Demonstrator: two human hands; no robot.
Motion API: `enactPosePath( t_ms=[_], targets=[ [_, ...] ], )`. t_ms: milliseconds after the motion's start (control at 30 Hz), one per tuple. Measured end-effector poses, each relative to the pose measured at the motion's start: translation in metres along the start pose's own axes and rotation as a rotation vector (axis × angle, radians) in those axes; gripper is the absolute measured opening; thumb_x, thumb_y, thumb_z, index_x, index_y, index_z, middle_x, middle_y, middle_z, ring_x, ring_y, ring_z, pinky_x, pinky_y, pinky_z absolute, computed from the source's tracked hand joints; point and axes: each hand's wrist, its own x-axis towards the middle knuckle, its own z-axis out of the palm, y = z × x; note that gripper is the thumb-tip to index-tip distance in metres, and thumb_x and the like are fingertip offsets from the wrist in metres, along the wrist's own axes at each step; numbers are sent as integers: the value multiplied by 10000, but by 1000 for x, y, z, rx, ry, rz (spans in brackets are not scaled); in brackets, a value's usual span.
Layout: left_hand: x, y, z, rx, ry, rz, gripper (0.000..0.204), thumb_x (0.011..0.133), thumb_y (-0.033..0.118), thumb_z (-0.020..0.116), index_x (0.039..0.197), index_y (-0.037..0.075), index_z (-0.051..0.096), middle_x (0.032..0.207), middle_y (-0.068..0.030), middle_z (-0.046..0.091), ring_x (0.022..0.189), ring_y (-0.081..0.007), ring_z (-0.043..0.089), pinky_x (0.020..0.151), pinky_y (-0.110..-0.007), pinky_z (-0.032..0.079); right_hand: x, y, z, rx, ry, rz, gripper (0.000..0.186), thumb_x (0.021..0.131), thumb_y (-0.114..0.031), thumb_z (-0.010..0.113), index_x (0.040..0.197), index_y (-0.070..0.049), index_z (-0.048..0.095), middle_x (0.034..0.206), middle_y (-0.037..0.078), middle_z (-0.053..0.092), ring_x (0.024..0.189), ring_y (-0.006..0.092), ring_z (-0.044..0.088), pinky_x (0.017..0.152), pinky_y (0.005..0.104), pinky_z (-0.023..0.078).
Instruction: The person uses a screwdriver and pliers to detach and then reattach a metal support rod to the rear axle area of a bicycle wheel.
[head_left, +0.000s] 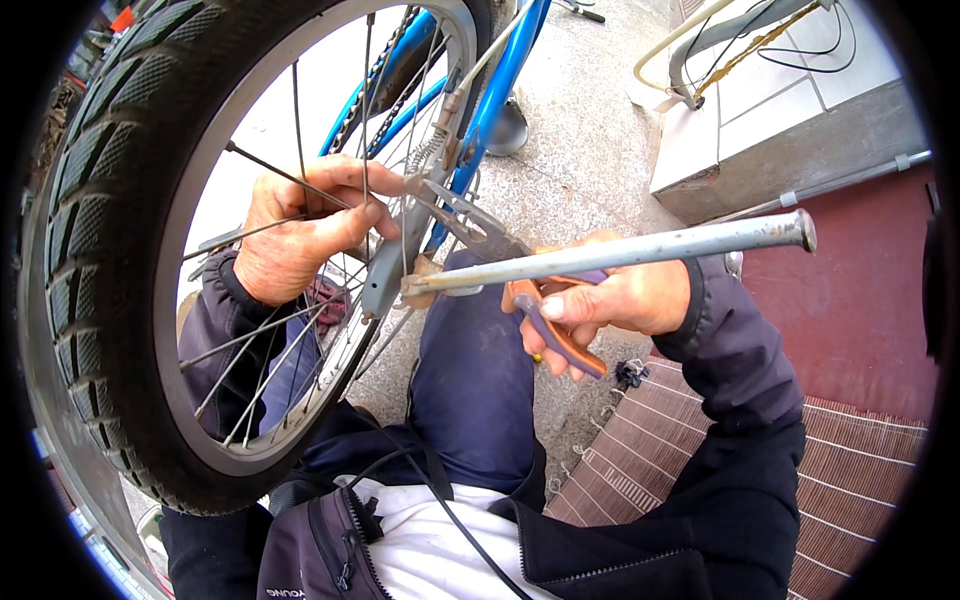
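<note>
My left hand reaches in among the wheel spokes, thumb and fingers drawn together by the brake parts at the wheel's middle. Whatever sits between those fingertips is too small to make out. In my right hand is a pair of pliers with orange and purple handles, its metal jaws pointing left toward my left fingertips. A grey metal rod with a flared end juts out to the right, above the pliers and across my right hand. Its left end meets a grey bracket beside the spokes.
The bicycle wheel's black tyre fills the left side, with the blue frame behind it. A tiled ledge with a hose stands at the far right. Below it lie a dark red panel and a brown slatted mat.
</note>
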Motion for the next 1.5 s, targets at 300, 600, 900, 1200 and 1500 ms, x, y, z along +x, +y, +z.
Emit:
enactPosePath(
  t_ms=[300,600,900,1200,1500],
  targets=[
    [-1,2,2,-31,16,-19,298,850,32,622,1140,-23,585,905,-119,677,786,-182,682,664,-280,577,8,-13,9,-372,137,-25,208,888,-122,582,1010,46,565,765,113,636,544,129,605,455,240,465],
    [3,13,8,-34,51,-2,553,832,5,602,1349,-7,407,974,-110,662,806,-188,680,695,-289,572,-8,-3,3,-386,175,-22,319,923,-157,578,1174,35,533,911,107,643,784,134,645,663,277,527],
    [4,1,5,-47,46,4,413,821,4,618,1223,-24,529,1038,-120,656,817,-181,679,666,-256,554,20,104,-8,428,444,-354,476,902,-150,607,1308,15,423,1055,158,609,876,222,649,758,353,547],
    [2,2,6,28,55,34,378,839,34,594,1201,-55,531,981,-117,639,774,-209,676,710,-325,568,43,150,9,768,480,-325,425,869,-122,580,1252,-9,435,1018,167,614,856,260,651,744,390,547],
    [5,-1,8,-13,36,53,373,829,0,593,1197,-36,544,1039,-140,659,817,-185,676,643,-264,573,53,188,-3,336,853,-118,319,856,-115,555,1143,16,511,881,148,657,670,200,650,503,282,485]
  ],
)
